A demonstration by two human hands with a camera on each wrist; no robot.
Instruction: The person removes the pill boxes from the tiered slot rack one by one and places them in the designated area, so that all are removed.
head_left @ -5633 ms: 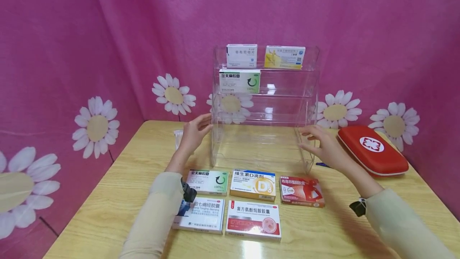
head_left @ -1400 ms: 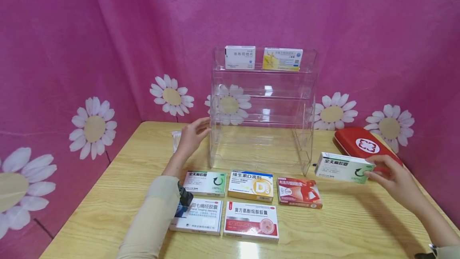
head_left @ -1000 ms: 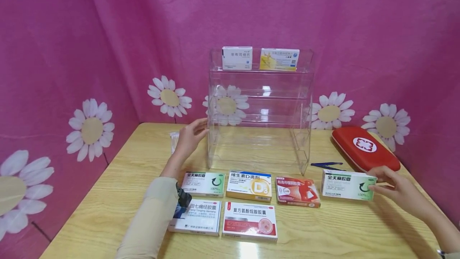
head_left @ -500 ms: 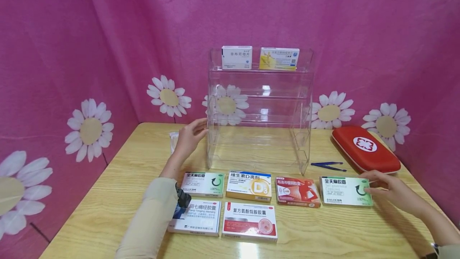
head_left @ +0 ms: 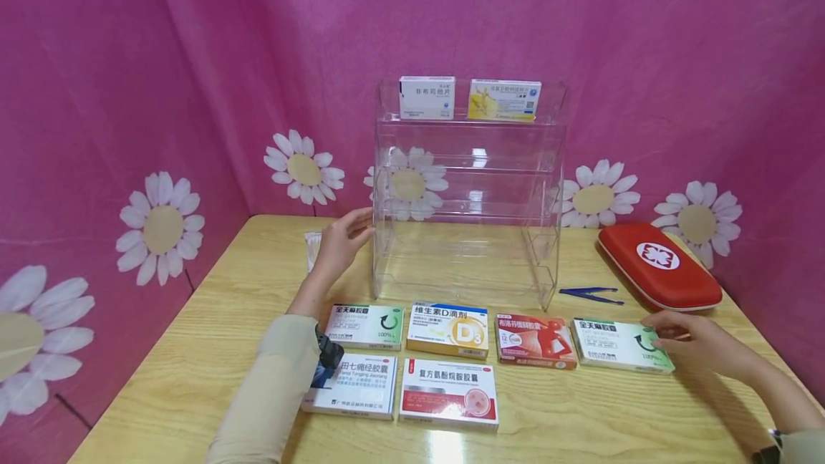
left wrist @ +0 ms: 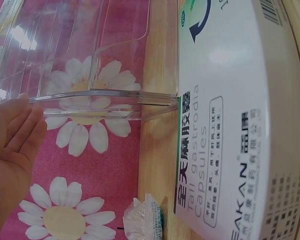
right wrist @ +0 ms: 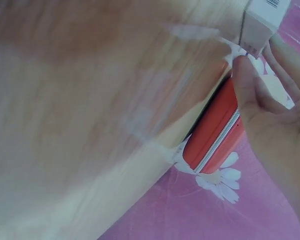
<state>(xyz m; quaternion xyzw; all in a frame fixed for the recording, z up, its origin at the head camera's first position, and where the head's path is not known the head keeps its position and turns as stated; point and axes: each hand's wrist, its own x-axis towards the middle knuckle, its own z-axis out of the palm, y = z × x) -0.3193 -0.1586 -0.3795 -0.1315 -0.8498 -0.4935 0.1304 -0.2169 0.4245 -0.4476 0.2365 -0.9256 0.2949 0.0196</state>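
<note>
In the head view my left hand (head_left: 340, 245) rests its fingertips against the left side of a clear acrylic display rack (head_left: 465, 163). The left wrist view shows those fingers (left wrist: 27, 132) nearly straight at the rack's edge. My right hand (head_left: 709, 339) pinches the right end of a white-and-green medicine box (head_left: 619, 344), low at the right end of the row of boxes. In the right wrist view, thumb and fingers lie on either side of the box's corner (right wrist: 262, 27). A matching green medicine box (head_left: 366, 326) lies at the row's left end.
Also on the table (head_left: 515, 435) lie a vitamin D box (head_left: 447, 331), a red box (head_left: 533, 341), a blue-white box (head_left: 357, 387) and a red-white box (head_left: 447, 392). Blue tweezers (head_left: 589, 295) and a red case (head_left: 657, 263) are at right. Two boxes (head_left: 427, 99) stand on the top tier.
The green medicine box left the rack's second tier in my right hand, moved right and came down beside the red box. My left hand has stayed at the rack's side.
</note>
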